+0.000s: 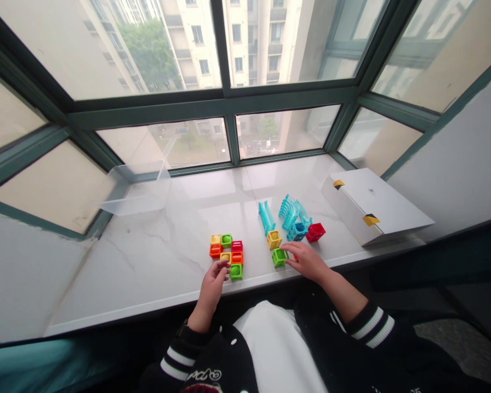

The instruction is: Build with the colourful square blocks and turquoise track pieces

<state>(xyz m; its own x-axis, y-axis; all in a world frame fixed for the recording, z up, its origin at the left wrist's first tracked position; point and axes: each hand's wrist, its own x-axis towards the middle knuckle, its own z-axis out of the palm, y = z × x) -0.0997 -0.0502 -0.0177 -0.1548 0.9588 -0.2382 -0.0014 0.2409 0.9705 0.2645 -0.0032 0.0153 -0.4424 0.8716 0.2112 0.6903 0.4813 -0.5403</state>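
On the white marble sill (155, 256) lies a joined cluster of coloured cube blocks (227, 253) in yellow, green, orange and pink. My left hand (213, 285) has its fingers curled against the green block (236, 271) at the cluster's near end. My right hand (306, 261) rests with its fingers on a loose green cube (279, 257). Just beyond it lie a yellow cube (274, 239), a blue cube (297, 231), a red cube (315, 232) and turquoise ribbed track pieces (286, 213).
A clear plastic box (137, 188) stands at the back left of the sill. A white cardboard box (372, 204) with yellow-black tape lies at the right. Window frames (229, 103) close the far side; the sill's front edge runs right before my hands.
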